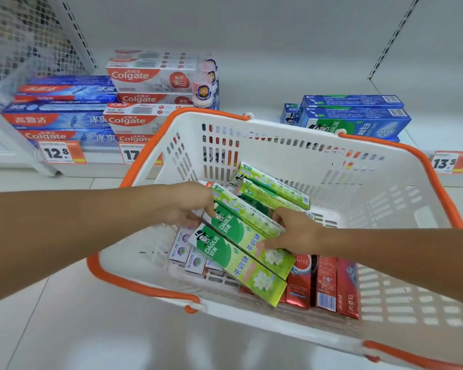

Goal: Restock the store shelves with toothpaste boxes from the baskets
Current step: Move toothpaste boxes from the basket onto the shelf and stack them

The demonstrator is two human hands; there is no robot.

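Shelf (251, 97) middle left bare between Colgate stacks (145, 102) and blue Darlie boxes (356, 118); access partly blocked by basket (385, 209) rim.

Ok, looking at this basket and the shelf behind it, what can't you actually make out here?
All in the head view:
- Middle price tag: only "17" shows; the basket rim covers the rest.
- Purple-and-white boxes: mostly under the green Darlie boxes, print too small to read.
- Left hand fingertips: tucked behind those boxes.
- Goods behind the mesh panel: blurred.
- Small print on the red boxes: too small.
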